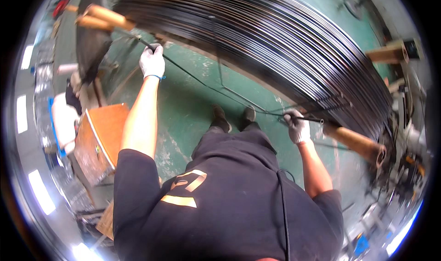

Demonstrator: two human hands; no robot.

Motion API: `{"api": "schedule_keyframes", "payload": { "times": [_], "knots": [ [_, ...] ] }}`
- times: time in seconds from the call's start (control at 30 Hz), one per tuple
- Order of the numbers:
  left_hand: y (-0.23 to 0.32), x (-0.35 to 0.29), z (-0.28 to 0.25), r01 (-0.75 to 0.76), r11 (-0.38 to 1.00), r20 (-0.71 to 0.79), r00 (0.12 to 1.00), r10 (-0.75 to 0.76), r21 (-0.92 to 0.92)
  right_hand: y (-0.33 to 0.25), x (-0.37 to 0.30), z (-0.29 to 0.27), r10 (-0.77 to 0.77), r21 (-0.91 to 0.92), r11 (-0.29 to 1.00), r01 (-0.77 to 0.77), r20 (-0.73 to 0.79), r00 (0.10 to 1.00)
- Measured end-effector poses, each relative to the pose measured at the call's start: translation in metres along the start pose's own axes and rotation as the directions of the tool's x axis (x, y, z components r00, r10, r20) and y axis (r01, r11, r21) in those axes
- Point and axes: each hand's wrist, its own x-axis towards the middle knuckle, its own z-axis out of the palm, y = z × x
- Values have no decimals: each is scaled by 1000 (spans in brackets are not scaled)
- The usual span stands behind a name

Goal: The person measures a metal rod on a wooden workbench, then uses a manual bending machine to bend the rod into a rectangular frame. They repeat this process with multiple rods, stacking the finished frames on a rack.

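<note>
— Green workshop floor (193,100); where's the wire?
— A thin black wire (216,89) stretches above the floor, beside the big black coil (275,40).
— The hands?
— Both gloved: left hand (152,61) closed on one end, right hand (297,127) gripping the other by a wooden peg (356,144). A wooden box (98,139) stands left.

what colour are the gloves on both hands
White, on the left hand and right hand; head view.

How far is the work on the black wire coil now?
Done: the coil sits wound on its wooden arms. In hand: the left hand and right hand, both gloved, grip one loose strand stretched between them. Left: that strand hangs off the coil, not yet laid in.
</note>
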Motion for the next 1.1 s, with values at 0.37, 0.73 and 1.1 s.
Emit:
{"api": "schedule_keyframes", "payload": {
  "times": [0.37, 0.73, 1.1],
  "knots": [
    [-94, -117, -92, -9, 999, -151, 988, 3, -38, -287, 74, 164, -186, 473, 880, 40, 265, 946],
    [-141, -261, -82, 341, 567, 145, 921, -362, -750, -511, 39, 391, -499, 675, 736, 43, 500, 708],
    [-179, -237, -266, 90, 706, -482, 669, -565, -702, -504, 9, 511, -788, 711, 543, 447, 615, -21]
  ]
}}
